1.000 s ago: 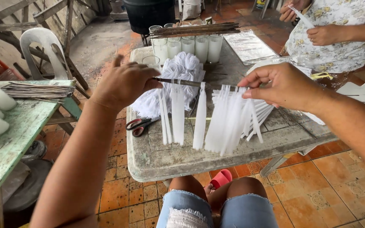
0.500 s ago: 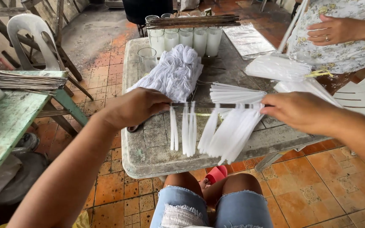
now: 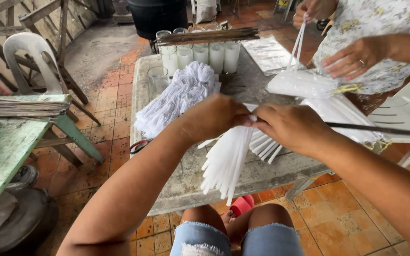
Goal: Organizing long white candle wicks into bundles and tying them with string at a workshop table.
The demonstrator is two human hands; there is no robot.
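Observation:
My left hand (image 3: 213, 116) and my right hand (image 3: 291, 128) meet above a worn stone table (image 3: 186, 182). Between them they pinch the tops of a bunch of thin white candles (image 3: 226, 161) that hang down together in a bundle. A thin dark rod (image 3: 380, 129) runs from my right hand off to the right. Behind my left hand lies a heap of white wick string (image 3: 179, 97).
Several glass jars of white wax (image 3: 200, 56) stand at the table's far end under a bundle of sticks (image 3: 205, 35). Another person (image 3: 371, 47) at the right holds bundled white candles (image 3: 302, 83). A green table (image 3: 5, 147), white chair (image 3: 27, 52) and scissors (image 3: 138, 145) sit left.
My hands have come together, gathering the spread-out hanging candles into one tight bundle. The view has shifted closer to the table.

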